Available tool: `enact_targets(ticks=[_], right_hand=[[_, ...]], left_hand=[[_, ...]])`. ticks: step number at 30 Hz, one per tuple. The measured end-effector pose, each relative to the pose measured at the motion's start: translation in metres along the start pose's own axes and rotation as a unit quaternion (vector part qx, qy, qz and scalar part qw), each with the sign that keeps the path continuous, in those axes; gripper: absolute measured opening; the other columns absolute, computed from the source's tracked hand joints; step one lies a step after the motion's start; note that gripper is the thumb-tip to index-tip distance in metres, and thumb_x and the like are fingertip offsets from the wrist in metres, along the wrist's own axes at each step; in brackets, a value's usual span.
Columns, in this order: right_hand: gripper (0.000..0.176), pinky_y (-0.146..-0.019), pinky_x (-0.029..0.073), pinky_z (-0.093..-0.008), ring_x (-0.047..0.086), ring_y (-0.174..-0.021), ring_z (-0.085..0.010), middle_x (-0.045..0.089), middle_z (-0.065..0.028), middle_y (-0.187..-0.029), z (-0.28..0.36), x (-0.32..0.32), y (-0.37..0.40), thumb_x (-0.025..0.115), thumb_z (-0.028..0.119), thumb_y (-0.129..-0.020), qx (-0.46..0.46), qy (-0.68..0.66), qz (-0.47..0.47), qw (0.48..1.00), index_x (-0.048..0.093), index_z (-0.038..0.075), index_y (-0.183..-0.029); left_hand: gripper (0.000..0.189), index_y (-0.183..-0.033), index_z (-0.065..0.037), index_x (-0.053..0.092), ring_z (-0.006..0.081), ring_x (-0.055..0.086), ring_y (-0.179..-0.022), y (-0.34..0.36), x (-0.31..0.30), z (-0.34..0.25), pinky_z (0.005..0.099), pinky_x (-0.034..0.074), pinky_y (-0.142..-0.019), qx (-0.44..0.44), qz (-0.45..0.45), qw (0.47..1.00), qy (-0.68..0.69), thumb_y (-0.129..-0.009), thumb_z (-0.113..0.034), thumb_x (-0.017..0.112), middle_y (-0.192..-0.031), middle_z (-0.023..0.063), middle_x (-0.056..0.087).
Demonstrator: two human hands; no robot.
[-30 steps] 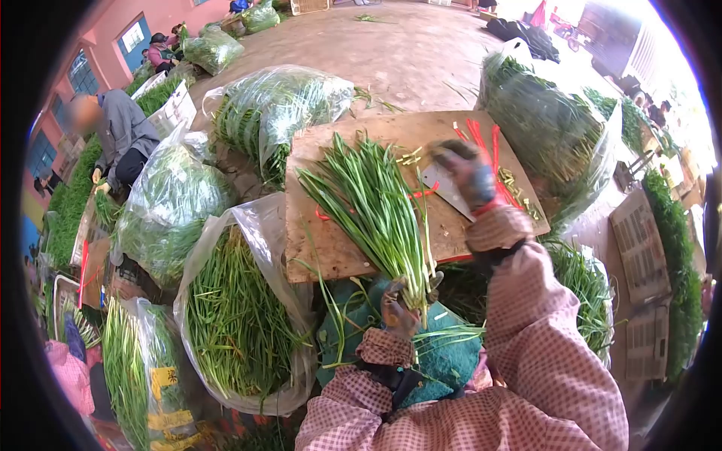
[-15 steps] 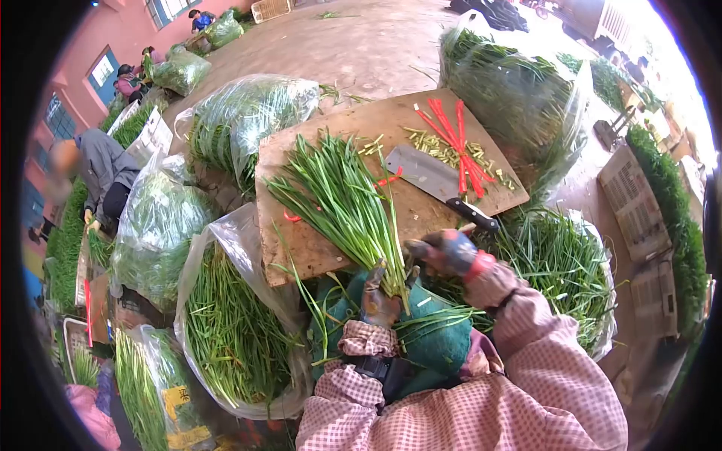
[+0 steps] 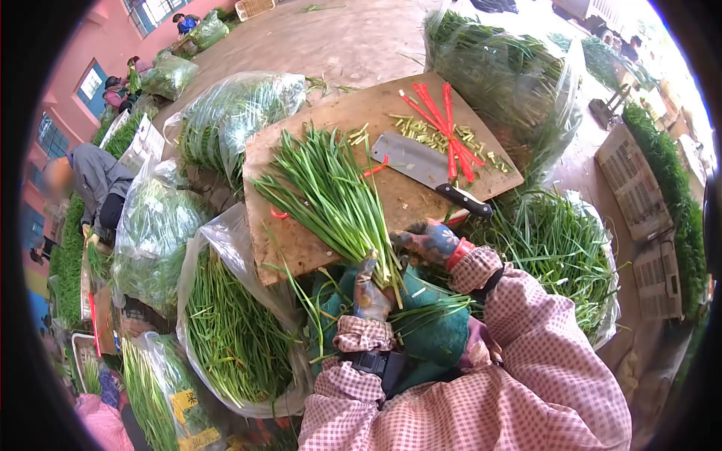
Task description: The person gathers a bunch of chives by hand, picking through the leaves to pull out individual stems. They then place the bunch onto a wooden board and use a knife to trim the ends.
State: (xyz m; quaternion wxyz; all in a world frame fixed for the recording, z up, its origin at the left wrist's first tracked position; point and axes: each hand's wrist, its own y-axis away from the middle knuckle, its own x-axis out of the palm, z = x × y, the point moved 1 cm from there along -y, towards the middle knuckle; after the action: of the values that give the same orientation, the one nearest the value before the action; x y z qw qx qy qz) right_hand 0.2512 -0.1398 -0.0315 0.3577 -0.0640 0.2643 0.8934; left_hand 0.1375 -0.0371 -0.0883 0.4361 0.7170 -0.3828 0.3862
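A fanned bunch of garlic chives (image 3: 331, 192) lies over a wooden board (image 3: 301, 259), its pale stem ends toward me. My left hand (image 3: 372, 289), in a stained glove, is closed around the stems near their cut ends. Close against the right side of the stems is my right hand (image 3: 430, 242), also gloved, its fingers curled together; what they pinch, if anything, is hidden. A cleaver (image 3: 414, 161) rests on the board, black handle toward the right edge. Red ties (image 3: 444, 124) lie across its far side among chopped stem ends (image 3: 474, 143).
Open bags of chives stand left (image 3: 233, 331) and right (image 3: 560, 263) of my lap. Filled plastic bags (image 3: 248, 113) surround the board. Plastic crates (image 3: 635, 184) stand at right. A co-worker in a grey jacket (image 3: 101, 180) sits at left; more people are at the back.
My right hand has moved slightly left and up, to the stems' edge. The board and surroundings appear shifted slightly left and up. My left hand keeps its grip.
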Motion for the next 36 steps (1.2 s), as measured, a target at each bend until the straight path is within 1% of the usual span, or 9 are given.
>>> enact_targets(ticks=[3,5,7,11,19,21,29,33,36], right_hand=[[0.038,-0.050,0.045,-0.0294,0.056,-0.051,-0.0177,0.060,-0.0095,-0.060,0.015,-0.006,0.030,0.059,0.039,-0.075,-0.012,0.040,-0.063,0.997,0.063,0.001,-0.077],[0.038,-0.046,0.044,-0.0326,0.055,-0.048,-0.0245,0.056,-0.0125,-0.054,0.022,-0.011,0.062,0.060,0.041,-0.073,-0.235,0.147,-0.105,0.955,0.063,0.003,-0.068],[0.040,-0.044,0.043,-0.0354,0.053,-0.046,-0.0290,0.051,-0.0140,-0.050,0.003,-0.003,0.082,0.061,0.043,-0.071,-0.284,0.238,-0.023,0.928,0.060,0.005,-0.059],[0.026,-0.045,0.043,-0.0311,0.056,-0.046,-0.0195,0.055,-0.0081,-0.051,-0.019,0.039,0.096,0.060,0.031,-0.076,-0.192,0.217,0.033,0.956,0.061,0.005,-0.069],[0.019,-0.044,0.042,-0.0299,0.055,-0.044,-0.0164,0.053,-0.0072,-0.049,-0.005,0.026,0.066,0.055,0.021,-0.079,-0.241,0.171,-0.066,0.953,0.059,0.005,-0.070],[0.018,-0.045,0.042,-0.0306,0.055,-0.044,-0.0181,0.053,-0.0080,-0.049,-0.003,0.022,0.053,0.054,0.024,-0.079,-0.159,0.159,-0.035,0.974,0.061,0.007,-0.077],[0.021,-0.052,0.045,-0.0351,0.056,-0.057,-0.0288,0.057,-0.0126,-0.063,-0.008,0.015,0.082,0.056,0.025,-0.075,-0.218,0.317,0.160,0.909,0.059,0.005,-0.070],[0.021,-0.055,0.046,-0.0353,0.056,-0.063,-0.0306,0.058,-0.0151,-0.069,-0.018,0.027,0.054,0.055,0.026,-0.076,-0.278,0.268,0.030,0.922,0.062,0.006,-0.079],[0.018,-0.052,0.046,-0.0316,0.057,-0.053,-0.0205,0.058,-0.0096,-0.060,0.004,0.004,0.062,0.058,0.025,-0.074,-0.196,0.212,0.082,0.954,0.063,0.008,-0.077]], left_hand=[[0.035,-0.113,-0.002,0.044,0.0289,0.050,-0.101,-0.003,-0.002,-0.001,0.0461,0.043,-0.083,-0.051,0.045,0.994,0.085,-0.080,-0.011,0.050,-0.111,0.0144,0.050],[0.040,-0.117,0.000,0.040,0.0326,0.046,-0.105,-0.005,-0.003,0.000,0.0475,0.040,-0.086,-0.045,0.079,0.994,0.055,-0.080,-0.014,0.051,-0.114,0.0169,0.047],[0.044,-0.118,0.001,0.039,0.0334,0.045,-0.107,-0.004,0.001,0.003,0.0467,0.039,-0.088,-0.035,0.097,0.994,0.033,-0.080,-0.019,0.051,-0.115,0.0187,0.046],[0.045,-0.118,0.002,0.038,0.0329,0.044,-0.108,-0.003,0.007,0.004,0.0467,0.039,-0.088,-0.062,0.093,0.992,0.065,-0.081,-0.022,0.048,-0.116,0.0190,0.046],[0.046,-0.120,0.001,0.036,0.0331,0.046,-0.106,-0.001,0.004,0.002,0.0462,0.040,-0.088,-0.053,0.088,0.994,0.036,-0.081,-0.020,0.050,-0.116,0.0210,0.045],[0.044,-0.119,0.002,0.038,0.0312,0.047,-0.104,-0.001,0.004,0.002,0.0445,0.041,-0.087,-0.063,0.075,0.994,0.038,-0.082,-0.020,0.047,-0.113,0.0192,0.048],[0.042,-0.118,0.000,0.040,0.0301,0.048,-0.103,0.000,0.009,0.001,0.0429,0.042,-0.086,-0.071,0.090,0.991,0.067,-0.081,-0.018,0.049,-0.114,0.0186,0.048],[0.044,-0.119,0.002,0.038,0.0314,0.048,-0.104,-0.002,0.005,0.000,0.0441,0.042,-0.085,-0.048,0.089,0.995,0.014,-0.081,-0.018,0.048,-0.115,0.0188,0.047],[0.045,-0.119,0.002,0.038,0.0313,0.048,-0.104,0.000,0.004,0.000,0.0437,0.042,-0.086,-0.079,0.077,0.991,0.074,-0.081,-0.018,0.049,-0.114,0.0185,0.048]])
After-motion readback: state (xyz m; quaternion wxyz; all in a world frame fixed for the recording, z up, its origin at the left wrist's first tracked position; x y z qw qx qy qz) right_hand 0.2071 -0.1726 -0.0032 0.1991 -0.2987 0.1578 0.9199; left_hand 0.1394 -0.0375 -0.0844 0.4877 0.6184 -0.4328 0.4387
